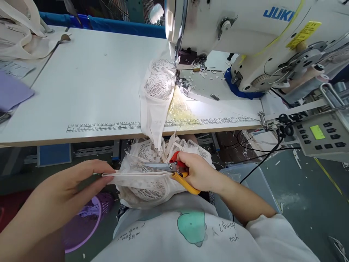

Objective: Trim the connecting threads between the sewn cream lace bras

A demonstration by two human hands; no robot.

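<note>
My left hand (79, 185) pinches the end of a narrow white band on a white lace bra (152, 191) and draws it out level over my lap. In my right hand (199, 171) are scissors (163, 167) with one red and one orange handle. Their blades point left, just above the stretched band; whether they touch the fabric I cannot tell. Another white lace bra piece (158, 91) lies under the sewing machine's needle area and hangs over the table's front edge toward the pile on my lap.
The sewing machine (245, 29) stands at the back right, its control panel (321, 134) to the right. White garments (24, 32) and purple fabric (13, 89) lie on the table's left. Below are a purple basket (99, 218) and a clear plastic bin (256, 174).
</note>
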